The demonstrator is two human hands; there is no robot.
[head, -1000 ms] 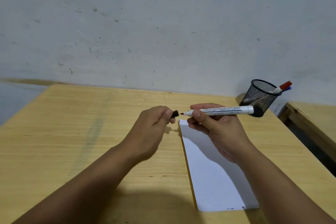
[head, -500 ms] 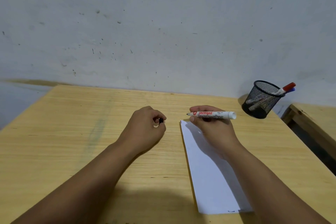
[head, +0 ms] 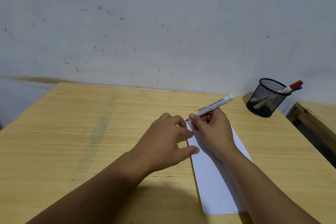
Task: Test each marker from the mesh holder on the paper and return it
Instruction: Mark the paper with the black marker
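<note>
My right hand [head: 212, 129] grips a white marker [head: 212, 106] like a pen, its uncapped dark tip touching the top left corner of the white paper [head: 214, 183]. My left hand [head: 163, 140] lies on the paper's left edge, thumb and forefinger spread flat on it, the far fingers curled. The marker's dark cap is not visible; it may be hidden under those fingers. The black mesh holder [head: 267, 98] stands at the table's back right corner, well beyond my right hand. A red-capped marker [head: 295, 85] and a blue-capped one [head: 299, 88] lean out of it.
The wooden table [head: 72, 132] stands against a grey speckled wall [head: 163, 32]. A second wooden surface [head: 320, 114] sits to the right, across a dark gap. The paper's near edge lies close to the table's front edge.
My right hand turned the marker from level to a writing angle and lowered the tip to the paper. My left hand, which held the cap, moved right onto the paper's edge and spread its fingers.
</note>
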